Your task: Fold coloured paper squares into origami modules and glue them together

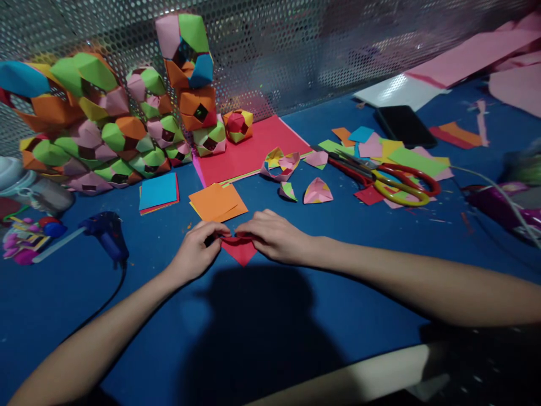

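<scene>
Folded red paper [242,254] is pinched along its far edge by the left hand [199,248] and right hand [276,237]. Orange sheets [216,202] are piled just beyond.

The red paper [244,255] looks smooth and matt, as do the orange sheets [217,204]. The table [156,344] has a smooth blue surface. The screen [270,73] is perforated metal, dully shiny; the phone [403,125] is smooth and dark. The glue gun [106,232] looks plastic (so do the handles of the scissors [376,175]).
</scene>
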The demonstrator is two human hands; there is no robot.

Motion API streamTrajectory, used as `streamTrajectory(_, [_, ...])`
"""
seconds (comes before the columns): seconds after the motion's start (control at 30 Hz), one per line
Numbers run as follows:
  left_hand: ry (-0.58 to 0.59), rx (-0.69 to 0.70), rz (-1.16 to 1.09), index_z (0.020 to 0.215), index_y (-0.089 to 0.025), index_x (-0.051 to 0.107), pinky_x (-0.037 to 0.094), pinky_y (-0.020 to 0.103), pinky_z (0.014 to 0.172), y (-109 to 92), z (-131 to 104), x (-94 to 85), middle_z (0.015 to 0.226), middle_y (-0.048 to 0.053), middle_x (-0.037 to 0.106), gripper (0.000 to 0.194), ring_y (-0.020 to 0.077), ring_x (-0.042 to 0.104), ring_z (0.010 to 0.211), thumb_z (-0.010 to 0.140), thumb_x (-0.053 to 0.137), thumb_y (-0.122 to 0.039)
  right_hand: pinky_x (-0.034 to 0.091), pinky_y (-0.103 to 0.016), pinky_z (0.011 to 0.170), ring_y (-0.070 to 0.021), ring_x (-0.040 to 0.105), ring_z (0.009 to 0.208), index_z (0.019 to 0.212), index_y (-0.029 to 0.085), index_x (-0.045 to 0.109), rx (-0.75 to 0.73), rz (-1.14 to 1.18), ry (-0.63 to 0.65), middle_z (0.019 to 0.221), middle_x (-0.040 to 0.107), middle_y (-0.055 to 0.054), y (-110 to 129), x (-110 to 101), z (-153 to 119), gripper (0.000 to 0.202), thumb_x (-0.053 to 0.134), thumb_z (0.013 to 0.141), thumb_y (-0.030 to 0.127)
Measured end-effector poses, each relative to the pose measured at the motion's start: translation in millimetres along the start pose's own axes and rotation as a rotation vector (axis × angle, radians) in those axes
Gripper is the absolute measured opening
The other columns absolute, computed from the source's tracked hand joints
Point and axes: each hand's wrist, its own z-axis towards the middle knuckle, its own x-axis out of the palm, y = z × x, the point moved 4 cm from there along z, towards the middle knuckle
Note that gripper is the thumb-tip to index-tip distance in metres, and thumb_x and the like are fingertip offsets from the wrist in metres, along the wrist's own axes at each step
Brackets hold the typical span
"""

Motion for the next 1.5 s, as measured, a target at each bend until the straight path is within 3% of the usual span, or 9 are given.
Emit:
streamTrajectory(0.43, [0.071,0.076,0.055,0.096,-0.020,0.062,0.046,0.031,0.079,2,2,-5.8,0.092,0.003,0.067,0.022,0.0156,0.059,0.087,0.082,0.048,-0.011,0.029,-0.031,0.072,-0.0176,0.050,0.082,0.101,0.013,0.059,-0.120,-0.070,0.050,0.086,0.065,-0.009,4,-2,0,0.025,0.038,0.089,0.014])
streamTrajectory(0.73, [0.182,0.256,0.237,0.096,-0.020,0.060,0.041,0.032,0.076,2,0,-9.8,0.087,0.005,0.066,0.019,0.0165,0.057,0.083,0.087,0.044,-0.015,0.025,-0.032,0.074,-0.0173,0.044,0.072,0.094,0.013,0.061,-0.202,-0.275,0.159,0.074,0.064,-0.006,9,-12,4,0.025,0.037,0.090,0.015])
streamTrajectory(0.9, [0.216,0.364,0.295,0.099,-0.019,0.059,0.039,0.032,0.077,3,-2,-8.7,0.088,0.006,0.067,0.020,0.0166,0.058,0.084,0.089,0.042,-0.017,0.024,-0.033,0.077,-0.0172,0.042,0.069,0.083,0.013,0.062,-0.184,-0.351,0.239,0.069,0.062,-0.006,10,-23,4,0.024,0.038,0.088,0.013])
streamTrajectory(1.17, [0.205,0.417,0.312,0.101,-0.017,0.057,0.039,0.031,0.074,5,-5,-9.5,0.086,0.006,0.065,0.019,0.0159,0.055,0.079,0.088,0.044,-0.015,0.026,-0.033,0.080,-0.0152,0.045,0.065,0.077,0.014,0.061,-0.142,-0.361,0.334,0.068,0.063,-0.006,8,-30,4,0.023,0.040,0.088,0.014])
streamTrajectory(1.27, [0.173,0.361,0.313,0.100,-0.018,0.058,0.038,0.031,0.073,2,-4,-10.0,0.084,0.005,0.064,0.019,0.0155,0.054,0.077,0.087,0.044,-0.016,0.027,-0.034,0.080,-0.0156,0.047,0.067,0.083,0.013,0.063,-0.123,-0.291,0.281,0.071,0.064,-0.006,5,-34,4,0.023,0.040,0.088,0.013])
streamTrajectory(1.4, [0.064,0.245,0.249,0.094,-0.016,0.058,0.039,0.030,0.069,-8,-5,-10.8,0.080,0.004,0.061,0.015,0.0163,0.052,0.075,0.084,0.053,-0.025,0.034,-0.033,0.079,-0.0172,0.052,0.077,0.099,0.011,0.061,-0.035,-0.078,0.074,0.084,0.065,-0.009,5,-39,7,0.021,0.044,0.087,0.016])
streamTrajectory(1.5, [0.000,0.052,0.084,0.086,-0.016,0.059,0.040,0.026,0.064,-11,-7,-11.2,0.078,0.003,0.060,0.014,0.0147,0.052,0.070,0.082,0.054,-0.028,0.039,-0.030,0.075,-0.0165,0.054,0.079,0.103,0.011,0.059,0.090,0.150,-0.039,0.085,0.064,-0.008,6,-39,10,0.022,0.048,0.084,0.015])
